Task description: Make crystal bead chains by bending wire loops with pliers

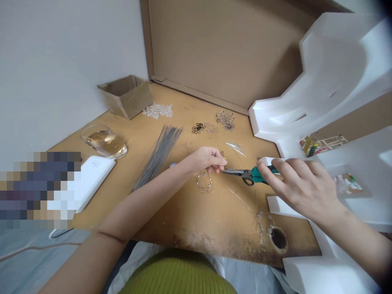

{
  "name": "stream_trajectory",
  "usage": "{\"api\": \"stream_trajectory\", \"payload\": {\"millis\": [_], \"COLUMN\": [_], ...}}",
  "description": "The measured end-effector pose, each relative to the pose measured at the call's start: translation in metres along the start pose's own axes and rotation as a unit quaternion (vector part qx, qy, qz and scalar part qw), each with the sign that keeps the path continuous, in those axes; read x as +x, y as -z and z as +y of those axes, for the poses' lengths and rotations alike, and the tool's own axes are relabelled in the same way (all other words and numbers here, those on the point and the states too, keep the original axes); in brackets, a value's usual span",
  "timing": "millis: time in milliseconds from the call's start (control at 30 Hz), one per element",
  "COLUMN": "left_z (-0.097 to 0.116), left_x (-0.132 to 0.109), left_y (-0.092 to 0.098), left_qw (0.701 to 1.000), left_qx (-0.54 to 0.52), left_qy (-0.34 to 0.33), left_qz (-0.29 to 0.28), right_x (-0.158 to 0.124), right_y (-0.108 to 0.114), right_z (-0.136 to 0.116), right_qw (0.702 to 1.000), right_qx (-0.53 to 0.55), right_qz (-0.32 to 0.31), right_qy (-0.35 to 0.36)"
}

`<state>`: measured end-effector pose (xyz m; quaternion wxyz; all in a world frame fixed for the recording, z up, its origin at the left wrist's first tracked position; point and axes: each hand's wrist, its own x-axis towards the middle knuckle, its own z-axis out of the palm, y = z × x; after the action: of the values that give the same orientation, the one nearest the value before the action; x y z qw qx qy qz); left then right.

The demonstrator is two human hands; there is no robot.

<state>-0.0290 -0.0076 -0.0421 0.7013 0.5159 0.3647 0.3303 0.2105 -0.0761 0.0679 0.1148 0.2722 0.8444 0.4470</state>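
My right hand [301,183] is wrapped round the teal handles of needle-nose pliers [259,174]. Their long jaws point left and reach the fingertips of my left hand [211,160]. That hand is closed in a pinch over the table; a small yellowish bit shows at its fingertips, but what it grips is too small to make out. Just below these fingers is a ring of wire with clear beads [204,182]; I cannot tell whether it hangs from them or lies on the table. A thin straight wire [240,199] lies below the pliers.
Grey wires [159,157] lie in a bundle left of centre. Behind are clear beads [157,110], black rings [198,128] and wire pieces [226,119]. A cardboard box [125,96], a glass [104,141] and a white device [94,179] stand left; white foam [281,114] borders the right.
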Motion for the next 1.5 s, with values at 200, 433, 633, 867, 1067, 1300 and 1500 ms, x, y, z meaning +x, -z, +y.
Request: {"api": "stream_trajectory", "payload": {"millis": [200,433,633,867,1067,1300,1500], "left_z": [-0.002,-0.004,-0.001,0.000,-0.008,-0.009,-0.001], "left_x": [0.001,-0.006,-0.019,-0.018,-0.003,0.005,-0.001], "left_y": [0.000,-0.013,-0.029,-0.032,-0.016,0.000,-0.001], "left_qw": [1.000,0.990,0.907,0.907,0.924,0.965,0.966], "left_qx": [0.010,0.088,0.317,0.340,0.297,0.194,0.206], "left_qy": [0.002,-0.082,-0.239,-0.218,-0.191,-0.154,-0.143], "left_qz": [0.005,0.068,0.141,0.119,0.147,0.083,0.064], "right_x": [0.002,-0.001,-0.007,-0.007,-0.017,-0.031,-0.036], "right_y": [0.002,-0.004,-0.007,-0.008,-0.011,-0.033,-0.065], "right_z": [-0.001,-0.005,-0.006,-0.006,-0.018,-0.095,-0.160], "right_qw": [1.000,0.993,0.947,0.916,0.901,0.851,0.878], "right_qx": [0.016,0.102,0.255,0.305,0.349,0.409,0.361], "right_qz": [0.018,-0.047,-0.128,-0.192,-0.178,-0.246,-0.168], "right_qy": [0.000,-0.027,-0.147,-0.177,-0.185,-0.219,-0.265]}}
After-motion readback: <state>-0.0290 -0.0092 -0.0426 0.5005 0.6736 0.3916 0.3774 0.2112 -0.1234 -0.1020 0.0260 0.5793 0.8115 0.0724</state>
